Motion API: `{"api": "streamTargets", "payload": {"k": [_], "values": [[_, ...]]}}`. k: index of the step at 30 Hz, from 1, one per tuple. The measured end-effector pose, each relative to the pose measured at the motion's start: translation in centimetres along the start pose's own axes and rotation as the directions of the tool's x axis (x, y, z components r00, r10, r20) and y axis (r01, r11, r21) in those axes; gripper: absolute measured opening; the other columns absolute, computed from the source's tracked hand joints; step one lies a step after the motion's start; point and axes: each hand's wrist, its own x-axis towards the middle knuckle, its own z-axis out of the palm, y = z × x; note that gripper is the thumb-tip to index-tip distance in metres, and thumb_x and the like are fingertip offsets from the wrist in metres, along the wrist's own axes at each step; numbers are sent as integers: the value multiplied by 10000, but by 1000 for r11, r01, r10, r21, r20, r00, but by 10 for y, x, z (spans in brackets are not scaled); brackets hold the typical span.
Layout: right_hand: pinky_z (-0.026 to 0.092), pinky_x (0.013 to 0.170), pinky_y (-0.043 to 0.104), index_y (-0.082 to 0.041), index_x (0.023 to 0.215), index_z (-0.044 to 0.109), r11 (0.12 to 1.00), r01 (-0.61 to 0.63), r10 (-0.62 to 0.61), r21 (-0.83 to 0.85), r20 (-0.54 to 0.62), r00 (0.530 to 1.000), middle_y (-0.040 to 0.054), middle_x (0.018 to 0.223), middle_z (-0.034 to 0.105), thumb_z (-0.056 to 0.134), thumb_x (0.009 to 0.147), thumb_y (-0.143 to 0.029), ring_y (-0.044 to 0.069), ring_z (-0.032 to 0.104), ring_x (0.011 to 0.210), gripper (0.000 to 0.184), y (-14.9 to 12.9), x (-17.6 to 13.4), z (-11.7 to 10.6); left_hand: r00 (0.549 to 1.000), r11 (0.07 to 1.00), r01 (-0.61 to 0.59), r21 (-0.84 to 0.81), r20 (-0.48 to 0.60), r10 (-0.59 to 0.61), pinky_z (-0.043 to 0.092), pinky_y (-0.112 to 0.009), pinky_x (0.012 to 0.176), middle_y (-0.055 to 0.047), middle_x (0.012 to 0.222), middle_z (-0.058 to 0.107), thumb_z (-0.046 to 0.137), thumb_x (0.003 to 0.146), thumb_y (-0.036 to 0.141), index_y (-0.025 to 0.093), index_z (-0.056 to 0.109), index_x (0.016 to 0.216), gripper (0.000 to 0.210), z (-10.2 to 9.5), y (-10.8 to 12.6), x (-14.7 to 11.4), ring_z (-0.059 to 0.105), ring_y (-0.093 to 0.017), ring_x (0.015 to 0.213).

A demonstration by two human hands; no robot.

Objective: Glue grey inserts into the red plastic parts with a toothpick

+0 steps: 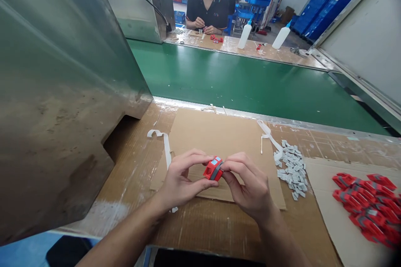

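Both forearms come in from the bottom edge, bare, meeting over the middle of the surface [131, 183]. Left hand [180, 181] and right hand [250, 187] pinch one small red plastic part [213, 169] between them, held just above a cardboard sheet [219, 137]. Left grip: thumb under, fingers over the top, clamped on the part's left side. Right grip: thumb and fingertips clamped on its right end, where a grey piece sits against the red.

Handling, judged from looks: the part is tiny, light, stiff moulded plastic, smooth so probably a bit slippery; a fingertip pinch on the flat sides seems right, not a full-hand hold. The grey piece looks like a small insert, easy to drop or knock askew.

Right of the hands, a scatter of small grey pieces [293, 171] lies at the cardboard's edge. Further right, a pile of red parts [368, 206] sits on another cardboard sheet. White strips [164, 144] lie left of the hands. Beyond is a green conveyor belt [244, 83]; across it a seated person [206, 8] works with similar red bits, two white squeeze bottles [246, 35] nearby. A metal housing [56, 91] fills the left.
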Motion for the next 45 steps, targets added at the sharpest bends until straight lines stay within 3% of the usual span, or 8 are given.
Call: {"api": "streamTargets", "payload": {"k": [16, 21, 39, 45], "values": [[514, 670, 297, -172, 1000, 613, 998, -48, 44, -37, -94, 995, 47, 869, 634, 539, 917, 17, 157, 583, 777, 219, -8, -3, 9, 999, 998, -25, -50, -36, 23, 590, -264, 725, -83, 958, 692, 878, 739, 206, 216, 705, 1184, 478, 6, 3, -2, 655, -180, 872], [529, 686, 309, -186, 1049, 616, 997, -37, 45, 62, -132, 990, 47, 890, 636, 570, 891, 33, 164, 598, 809, 274, -6, -3, 10, 998, 997, -48, -62, -38, 46, 576, -238, 733, -73, 964, 691, 877, 746, 223, 212, 707, 1176, 462, 6, 8, 0, 647, -162, 876], [518, 682, 315, -165, 1027, 602, 999, 7, -9, 39, 42, 999, 64, 899, 636, 536, 918, 24, 165, 568, 807, 228, -5, 2, -4, 1000, 995, 12, -99, 14, -11, 595, -249, 699, -85, 946, 674, 880, 737, 230, 212, 719, 1160, 452, 4, 7, 0, 650, -168, 839], [545, 739, 320, -162, 1036, 548, 990, 21, -22, 136, 7, 1000, 68, 942, 641, 568, 876, 55, 167, 599, 867, 271, -6, -1, -5, 996, 996, -88, -12, 26, 89, 561, -278, 725, -85, 926, 678, 864, 762, 251, 193, 714, 1160, 430, 1, 10, 3, 645, -179, 841]]}}
